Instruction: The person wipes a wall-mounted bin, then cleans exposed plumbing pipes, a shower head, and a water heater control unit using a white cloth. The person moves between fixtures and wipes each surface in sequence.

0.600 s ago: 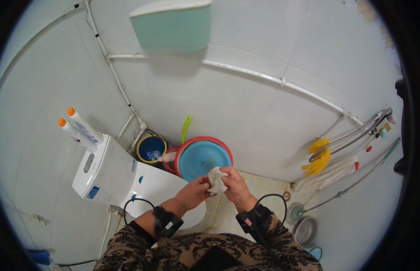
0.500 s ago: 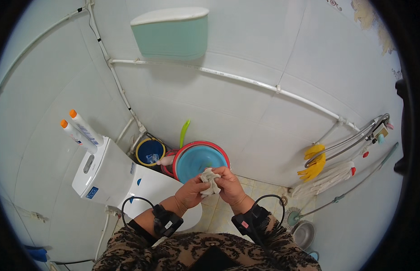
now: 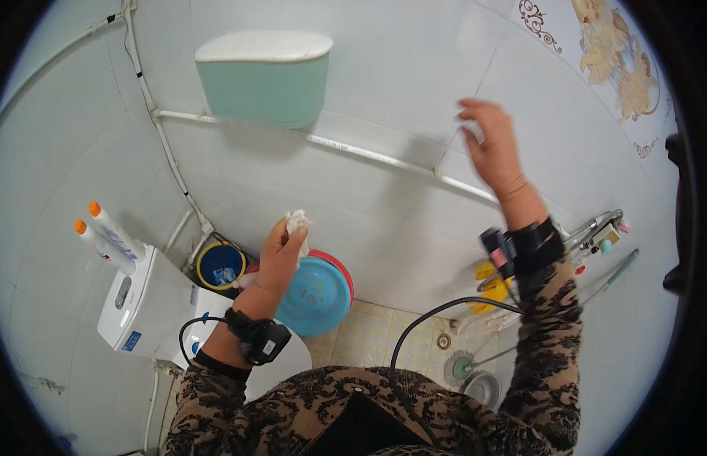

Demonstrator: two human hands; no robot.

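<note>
Pinching white wad (image 3: 298,221) at nine o'clock, my left hand (image 3: 276,257) likely needs steadiness; right hand (image 3: 493,146) spread, empty at two.

Bathroom, probably domestic: white toilet (image 3: 178,315)

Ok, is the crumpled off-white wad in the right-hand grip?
No, the left-hand grip holds the crumpled off-white wad, while the right-hand grip is open with nothing visible in it.
</note>
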